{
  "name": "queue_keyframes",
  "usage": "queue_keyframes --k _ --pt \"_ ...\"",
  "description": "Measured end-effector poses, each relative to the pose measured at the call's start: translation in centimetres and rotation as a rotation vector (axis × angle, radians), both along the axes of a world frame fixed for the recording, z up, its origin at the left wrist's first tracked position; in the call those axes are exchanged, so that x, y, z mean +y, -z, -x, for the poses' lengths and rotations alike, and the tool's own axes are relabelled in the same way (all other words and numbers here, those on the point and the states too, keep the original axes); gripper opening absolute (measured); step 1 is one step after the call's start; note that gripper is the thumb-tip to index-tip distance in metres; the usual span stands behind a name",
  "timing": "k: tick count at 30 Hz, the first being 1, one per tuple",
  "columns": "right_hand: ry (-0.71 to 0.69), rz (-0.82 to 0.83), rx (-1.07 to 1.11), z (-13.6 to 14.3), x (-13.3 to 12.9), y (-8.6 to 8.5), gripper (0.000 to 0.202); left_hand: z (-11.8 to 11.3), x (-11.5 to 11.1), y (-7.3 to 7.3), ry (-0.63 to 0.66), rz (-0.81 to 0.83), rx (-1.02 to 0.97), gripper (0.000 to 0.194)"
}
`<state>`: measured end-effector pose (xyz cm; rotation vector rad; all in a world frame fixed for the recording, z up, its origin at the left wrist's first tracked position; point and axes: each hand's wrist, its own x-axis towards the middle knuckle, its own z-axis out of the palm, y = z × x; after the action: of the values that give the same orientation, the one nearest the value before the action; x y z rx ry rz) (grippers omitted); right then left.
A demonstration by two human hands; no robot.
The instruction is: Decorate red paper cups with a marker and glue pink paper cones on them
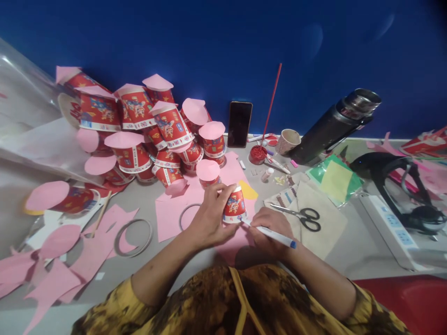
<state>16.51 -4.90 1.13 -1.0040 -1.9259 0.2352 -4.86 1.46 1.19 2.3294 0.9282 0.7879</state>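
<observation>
My left hand (pixel 212 215) is closed around a red printed paper cup (pixel 234 205), which stands upside down with its wide white rim low. A white marker pen with a blue end (pixel 275 235) is gripped in my right hand (pixel 273 228), its tip at the cup's rim band. Pink paper sheets (pixel 167 216) lie under and around the cup. Just beyond my left hand stands another red cup topped with a pink paper disc (pixel 208 170). Scissors with black handles (pixel 309 218) rest to the right of my right hand.
A pile of red cups with pink paper cones (pixel 134 109) fills the back left. Toward the back are a phone (pixel 240 124), a small red pot (pixel 257 155), a paper cup (pixel 288 141) and a dark flask (pixel 324 125). A power strip (pixel 389 230) lies right, tape rings (pixel 133 238) left.
</observation>
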Motion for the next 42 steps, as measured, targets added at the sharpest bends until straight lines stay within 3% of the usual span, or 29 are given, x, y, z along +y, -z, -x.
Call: queue_keyframes --k 7,18,28,36,42 --pt "0.061 -0.028 -0.017 0.0 0.1 0.9 0.009 0.0 -0.1 0.0 0.004 -0.015 -0.001 0.092" --pt "0.055 -0.044 -0.019 0.4 0.3 0.0 0.011 0.0 -0.1 -0.1 0.002 -0.02 0.006 0.091" --pt "0.054 -0.036 -0.03 0.4 0.3 0.2 0.014 0.1 -0.1 0.0 0.006 -0.041 0.0 0.091" --pt "0.138 0.016 0.042 -0.3 0.1 -0.6 0.01 0.3 0.0 -0.1 0.046 0.008 0.026 0.091" --pt "0.289 0.148 0.347 -1.0 0.3 0.7 0.004 1.1 0.8 -0.2 0.111 0.048 0.028 0.099"
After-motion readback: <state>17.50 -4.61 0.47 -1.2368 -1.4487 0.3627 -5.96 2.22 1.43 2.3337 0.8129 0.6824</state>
